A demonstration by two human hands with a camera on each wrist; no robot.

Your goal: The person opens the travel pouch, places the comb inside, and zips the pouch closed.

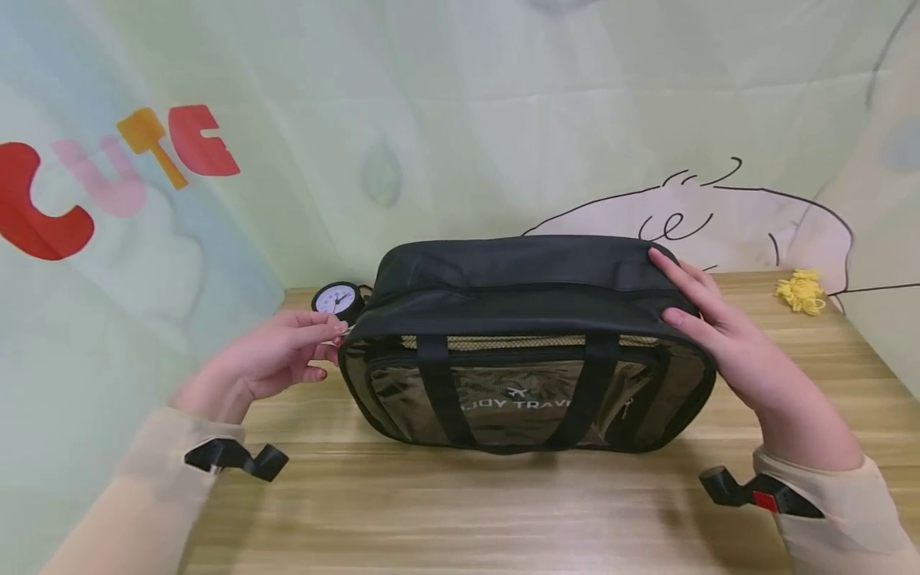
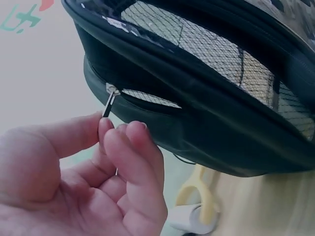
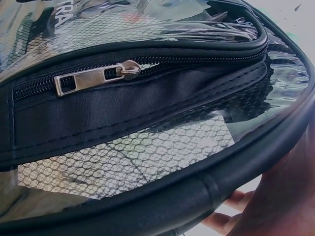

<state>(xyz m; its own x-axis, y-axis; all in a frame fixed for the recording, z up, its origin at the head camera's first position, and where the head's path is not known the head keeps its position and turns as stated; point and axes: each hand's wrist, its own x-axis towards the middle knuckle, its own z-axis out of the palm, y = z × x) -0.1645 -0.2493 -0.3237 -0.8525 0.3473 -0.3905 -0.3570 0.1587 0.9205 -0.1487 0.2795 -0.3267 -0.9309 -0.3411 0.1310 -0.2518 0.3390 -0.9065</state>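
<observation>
A black travel bag [image 1: 517, 307] with a clear front panel, mesh and two black straps stands on the wooden table. At its left end my left hand [image 1: 291, 351] pinches a metal zipper pull [image 2: 109, 104] between thumb and fingertips. Beside the slider, the zip is parted a little, and pale mesh shows through the gap. My right hand [image 1: 719, 319] rests on the bag's top right corner, its thumb and forefinger extended over the black top. Another zipper pull [image 3: 88, 80], on the front pocket, lies flat in the right wrist view. Some right fingers are hidden behind the bag.
Behind the bag's left end sits a small black round clock [image 1: 336, 301]. A yellow tangled bundle [image 1: 801, 291] lies at the table's far right. The left wrist view shows a yellow handle-like piece [image 2: 197, 189] against a white rounded object [image 2: 187, 219]. A printed curtain [image 1: 446, 120] hangs behind.
</observation>
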